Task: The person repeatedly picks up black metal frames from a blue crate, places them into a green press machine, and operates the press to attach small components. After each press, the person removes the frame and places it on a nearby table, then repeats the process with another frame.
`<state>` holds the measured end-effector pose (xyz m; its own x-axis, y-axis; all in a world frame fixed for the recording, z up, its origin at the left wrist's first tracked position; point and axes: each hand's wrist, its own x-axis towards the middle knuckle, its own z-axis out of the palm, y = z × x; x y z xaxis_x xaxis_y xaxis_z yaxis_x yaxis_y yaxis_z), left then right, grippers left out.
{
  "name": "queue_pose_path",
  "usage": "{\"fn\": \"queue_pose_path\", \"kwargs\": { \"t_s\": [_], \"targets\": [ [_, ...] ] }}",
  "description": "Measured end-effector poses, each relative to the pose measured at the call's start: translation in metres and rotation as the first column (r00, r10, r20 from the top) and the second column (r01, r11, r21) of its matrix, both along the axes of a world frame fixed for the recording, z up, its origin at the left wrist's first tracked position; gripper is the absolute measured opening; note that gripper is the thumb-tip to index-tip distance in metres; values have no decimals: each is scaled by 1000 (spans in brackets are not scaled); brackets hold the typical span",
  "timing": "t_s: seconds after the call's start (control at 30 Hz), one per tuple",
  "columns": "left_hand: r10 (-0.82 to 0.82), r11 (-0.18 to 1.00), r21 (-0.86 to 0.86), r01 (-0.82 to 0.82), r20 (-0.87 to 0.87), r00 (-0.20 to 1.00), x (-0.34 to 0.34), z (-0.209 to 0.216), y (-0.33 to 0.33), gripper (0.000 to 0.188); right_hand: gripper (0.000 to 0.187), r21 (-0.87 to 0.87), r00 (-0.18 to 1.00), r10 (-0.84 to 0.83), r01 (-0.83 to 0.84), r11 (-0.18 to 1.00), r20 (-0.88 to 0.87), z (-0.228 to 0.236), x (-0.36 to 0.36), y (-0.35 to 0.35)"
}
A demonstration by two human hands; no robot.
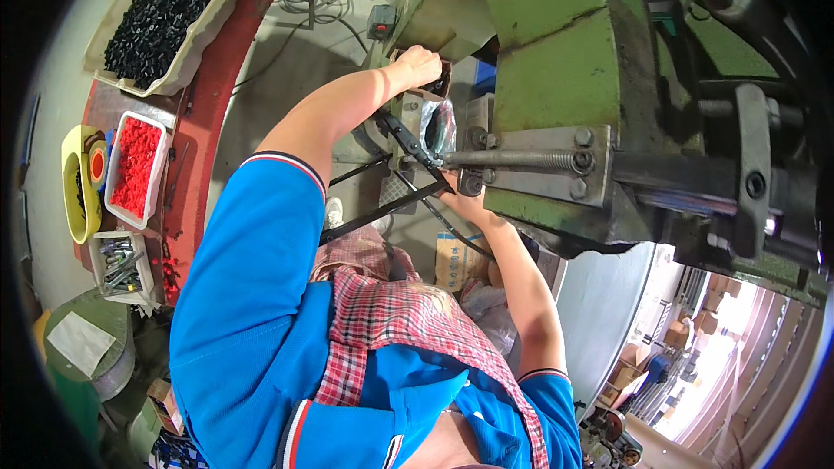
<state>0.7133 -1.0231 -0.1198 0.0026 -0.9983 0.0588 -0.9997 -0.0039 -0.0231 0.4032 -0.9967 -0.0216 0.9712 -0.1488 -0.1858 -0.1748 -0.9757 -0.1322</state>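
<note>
Black metal bar frame (382, 211) in the middle of the scene, its crossing bars angled up to the working end of a big green press (556, 52)! The right hand (469, 201) comes in from the near right and meets the frame at its right end, just below the spring-wrapped rod (521, 158). Its fingers are mostly hidden behind the metal, so I cannot tell whether they grip it or only steady it.

Over on the far side, the left hand (420, 65) reaches right across to a small open box (446, 80) fixed beside the press. Those fingers bend down at the box's edge (knuckles up, tips out of sight), and I cannot tell what, if anything, they pinch.

Out to the left, what a colourful red bench (198, 135)! A large pale tray (224, 4) brims with small black pieces (165, 22) at the far end; nearer comes a white tray (162, 165) full of bright red pieces (135, 165), with a yellow container (72, 156) just left of it. Nearer again, a smaller tray (146, 271) holds metal pins (120, 262). A switch box (380, 22) with a red button sits at the far side, left of the press.
</note>
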Motion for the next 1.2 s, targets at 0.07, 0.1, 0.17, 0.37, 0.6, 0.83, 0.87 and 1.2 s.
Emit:
{"fn": "queue_pose_path", "kwargs": {
  "t_s": [0.07, 0.1, 0.17, 0.37, 0.6, 0.83, 0.87, 1.2],
  "targets": [
    [70, 996, -46, -77, -123, 990, 0, 10, 5, 12, 63, -30, 998, 25, -27, 999, -51, -2, -1, -3],
    [58, 997, -40, -65, -170, 984, -1, 25, 7, 13, 59, -643, 941, 248, -338, 688, -230, -54, -32, -25],
    [115, 992, -13, -128, -346, 931, -6, 53, 19, 13, 55, -911, 875, 399, -369, 186, -273, -115, -62, -50],
    [-85, 996, -82, -40, -993, -78, -67, 97, 137, 20, 41, -48, 965, 34, -23, 999, 259, -18, -2, 1],
    [-6, 939, -119, -322, -943, 331, -143, 96, 175, 29, 33, 54, 958, 31, -48, 997, 284, 9, 15, 1],
    [141, 916, -271, -295, -471, 871, -166, 131, 209, 60, 36, -15, 872, 137, -147, 989, 470, 5, 8, 2],
    [123, 911, -328, -250, -362, 924, -166, 136, 215, 68, 38, 39, 887, 86, -116, 992, 453, 2, 7, 0],
    [34, 989, -131, -65, -224, 974, -149, 131, 207, 66, 39, 111, 784, 44, -143, 983, 619, 29, 8, 10]
  ]
}}
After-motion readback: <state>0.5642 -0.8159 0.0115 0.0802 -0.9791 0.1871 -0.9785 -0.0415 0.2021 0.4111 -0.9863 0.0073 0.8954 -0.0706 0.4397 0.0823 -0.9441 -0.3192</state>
